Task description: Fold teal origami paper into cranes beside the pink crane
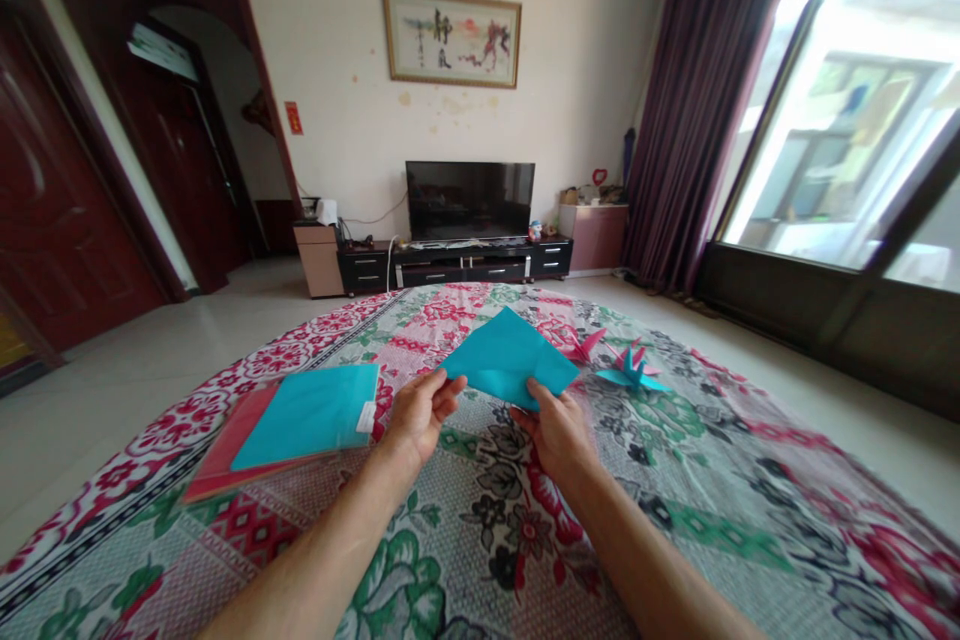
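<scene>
A square sheet of blue paper (501, 352) is held up over the table, one corner pointing away from me. My left hand (421, 412) pinches its left corner between thumb and fingers. With the thumb on top, my right hand (556, 422) grips the sheet near its lower right edge. Faint creases show on the paper. To the right lie folded paper cranes: a blue one (634, 376) and pink ones, of which one pink crane (589, 347) is partly behind the sheet's right corner.
A pack of blue paper (311, 410) lies on red paper (232, 445) at the left. A flowered cloth (465, 560) covers the round table. Beyond stand a television (470, 202) and a low cabinet (435, 270). A window (847, 130) is on the right.
</scene>
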Demonstrator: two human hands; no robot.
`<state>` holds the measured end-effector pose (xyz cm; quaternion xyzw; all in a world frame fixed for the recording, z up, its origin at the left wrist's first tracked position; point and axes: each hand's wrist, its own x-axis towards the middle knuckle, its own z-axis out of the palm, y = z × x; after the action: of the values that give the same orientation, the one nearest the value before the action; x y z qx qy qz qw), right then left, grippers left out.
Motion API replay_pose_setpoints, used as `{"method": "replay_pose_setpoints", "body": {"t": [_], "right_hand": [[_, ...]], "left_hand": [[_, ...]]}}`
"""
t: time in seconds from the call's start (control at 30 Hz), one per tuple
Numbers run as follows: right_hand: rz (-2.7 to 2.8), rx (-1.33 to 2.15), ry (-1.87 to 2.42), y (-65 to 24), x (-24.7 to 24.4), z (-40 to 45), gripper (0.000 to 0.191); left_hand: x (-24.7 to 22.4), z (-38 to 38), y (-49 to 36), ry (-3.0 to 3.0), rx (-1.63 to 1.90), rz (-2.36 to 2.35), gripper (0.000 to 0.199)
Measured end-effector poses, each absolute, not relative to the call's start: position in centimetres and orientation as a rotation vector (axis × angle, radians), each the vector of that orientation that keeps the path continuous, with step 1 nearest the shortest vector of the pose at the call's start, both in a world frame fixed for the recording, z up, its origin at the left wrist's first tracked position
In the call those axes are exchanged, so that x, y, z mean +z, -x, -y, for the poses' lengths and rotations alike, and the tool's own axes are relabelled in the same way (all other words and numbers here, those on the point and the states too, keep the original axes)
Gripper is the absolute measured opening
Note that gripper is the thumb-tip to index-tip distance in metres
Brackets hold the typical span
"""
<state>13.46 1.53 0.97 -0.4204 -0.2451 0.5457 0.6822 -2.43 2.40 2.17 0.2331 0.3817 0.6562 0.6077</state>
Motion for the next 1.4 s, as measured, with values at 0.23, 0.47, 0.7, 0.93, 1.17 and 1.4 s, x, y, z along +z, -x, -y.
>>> {"method": "replay_pose_setpoints", "body": {"t": [0.23, 0.47, 0.7, 0.93, 1.17, 1.4], "right_hand": [[0.550, 1.198, 0.989, -13.4, 1.0, -1.7, 0.032], [0.716, 1.064, 1.217, -14.0, 1.3, -1.7, 0.025], [1.128, 0.626, 1.527, -15.2, 0.8, -2.4, 0.024], [1.452, 0.230, 1.882, -15.3, 2.2, -1.7, 0.024], [1.670, 0.113, 2.070, -14.6, 2.7, -0.3, 0.037], [1.752, 0.028, 2.046, -14.3, 2.1, -0.4, 0.032]], "left_hand": [[2.2, -2.5, 2.5, -0.559, 1.520, -0.941, 0.011], [2.0, -2.6, 3.5, -1.101, 1.393, -1.548, 0.009], [2.0, -2.3, 4.2, -1.706, 1.277, -1.925, 0.018], [1.5, -2.2, 4.2, -1.989, 1.032, -2.109, 0.017], [1.1, -2.2, 4.4, -2.219, 0.829, -2.198, 0.015], [0.4, -2.2, 4.6, -2.320, 0.852, -2.200, 0.011]]}}
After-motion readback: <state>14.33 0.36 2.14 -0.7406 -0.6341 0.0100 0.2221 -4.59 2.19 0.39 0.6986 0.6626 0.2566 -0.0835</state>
